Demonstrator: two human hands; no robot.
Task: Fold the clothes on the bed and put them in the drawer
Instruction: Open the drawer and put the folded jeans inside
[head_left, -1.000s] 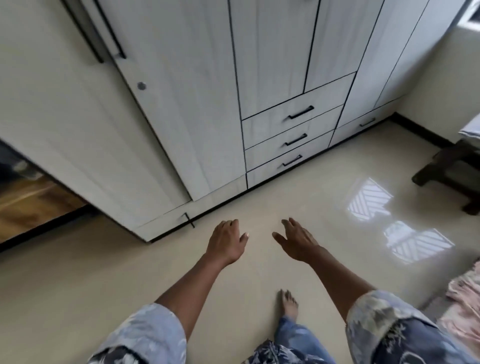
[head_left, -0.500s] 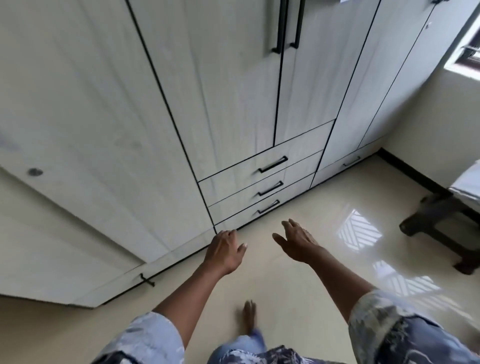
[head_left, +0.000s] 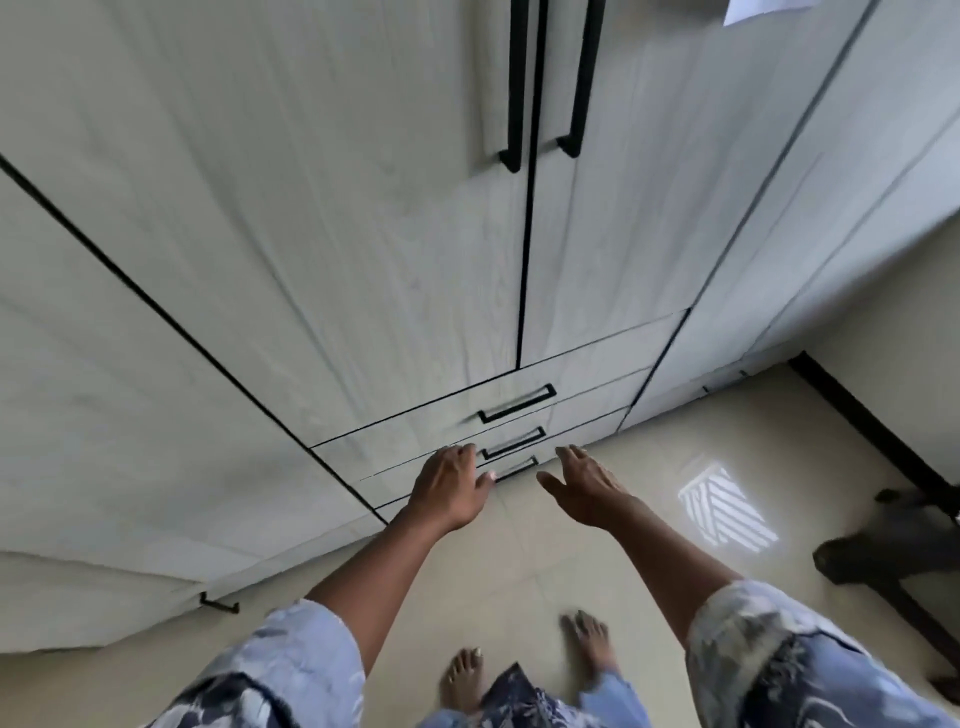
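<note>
**One head view, close to the wardrobe**

A single wide-angle camera on the person's head looks forward and steeply down. It is near the wardrobe (head_left: 363, 260), whose doors fill the upper frame and bend with the lens. The drawers (head_left: 519, 410) sit mid-frame, with the floor (head_left: 519, 561) and feet (head_left: 462, 675) below. The blurred right edge shows what may be a furniture leg (head_left: 883, 561).

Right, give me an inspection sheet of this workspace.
Surface: glossy beige floor, window light patch on it.
Job's things: three drawers, all shut; nothing to fold in view.
Clutter: dark furniture leg at the right edge.
Grippers: left hand and right hand both open and empty, stretched toward the drawers.
Cables: nothing seen.
Surroundings: pale wardrobe, doors shut, black handles; paper at the top.
</note>
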